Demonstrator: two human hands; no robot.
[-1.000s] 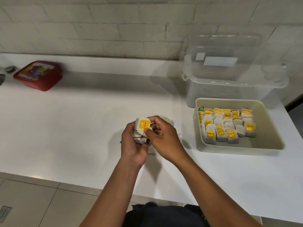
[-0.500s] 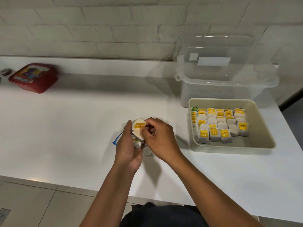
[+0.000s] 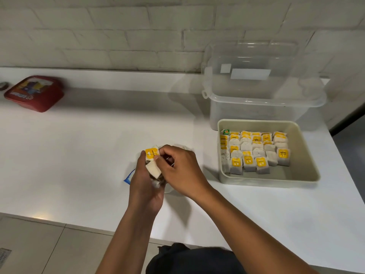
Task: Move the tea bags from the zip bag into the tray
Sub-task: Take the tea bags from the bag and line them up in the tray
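Both hands meet over the white countertop [image 3: 79,151]. The left hand [image 3: 145,186] cups a small clump of pale paper tea bags with yellow tags [image 3: 152,162], fingers curled around them; the right hand [image 3: 177,171] pinches the top one between thumb and forefinger. The clear zip bag with a blue edge [image 3: 128,177] lies mostly hidden under them. These bags look featherlight, soft and easy to tear, so a gentle pinch at the paper edge seems best. The beige plastic tray [image 3: 304,155], nearby on the right, already holds neat rows.
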